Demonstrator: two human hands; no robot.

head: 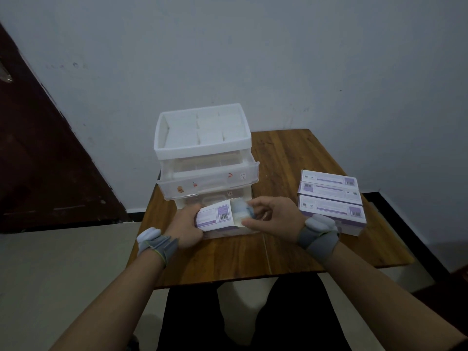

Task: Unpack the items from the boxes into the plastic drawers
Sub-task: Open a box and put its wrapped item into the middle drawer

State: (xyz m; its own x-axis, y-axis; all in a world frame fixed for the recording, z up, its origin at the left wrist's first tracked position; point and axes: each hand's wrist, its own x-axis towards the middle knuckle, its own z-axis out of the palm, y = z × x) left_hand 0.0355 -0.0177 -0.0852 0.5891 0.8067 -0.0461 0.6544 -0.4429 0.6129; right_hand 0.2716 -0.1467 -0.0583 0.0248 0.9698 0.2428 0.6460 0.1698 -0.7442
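Our left hand, low and left of centre, grips the purple-and-white box, fingers curled round its left end. We hold it just in front of the plastic drawers. Our right hand pinches the pale, blurred contents at its open right end. Three more boxes lie at the right of the worktop.

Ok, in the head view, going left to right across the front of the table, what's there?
Left hand → purple-and-white box in its grip → pale contents sticking out of its open end → right hand pinching them → three matching boxes side by side.
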